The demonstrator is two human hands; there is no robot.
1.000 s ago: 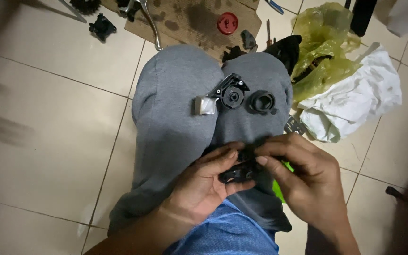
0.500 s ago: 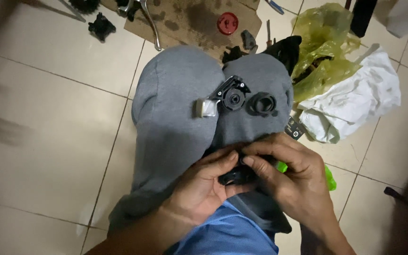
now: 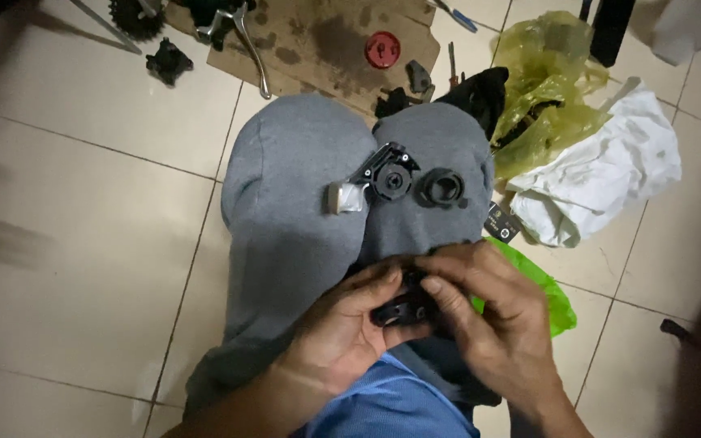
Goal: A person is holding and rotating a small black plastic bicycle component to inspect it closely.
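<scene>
My left hand (image 3: 342, 337) and my right hand (image 3: 488, 312) both grip a small black mechanical part (image 3: 403, 308) over my lap. Fingers hide most of it. My knees, in grey trousers (image 3: 285, 211), fill the middle of the view. On them rest a black lever-and-ring part with a silver end (image 3: 375, 180) and a black round ring part (image 3: 441, 188), a short way beyond my hands.
A stained cardboard sheet (image 3: 326, 40) lies on the tiled floor ahead with a red cap (image 3: 382, 49), a metal lever (image 3: 249, 45) and small black parts. A yellow-green plastic bag (image 3: 549, 89), white cloth (image 3: 610, 174) and a bright green bag (image 3: 541, 288) lie to the right.
My right hand has slid left over the black part, and its fingers now cover more of it. The left hand keeps its hold. The parts on my knees have not moved.
</scene>
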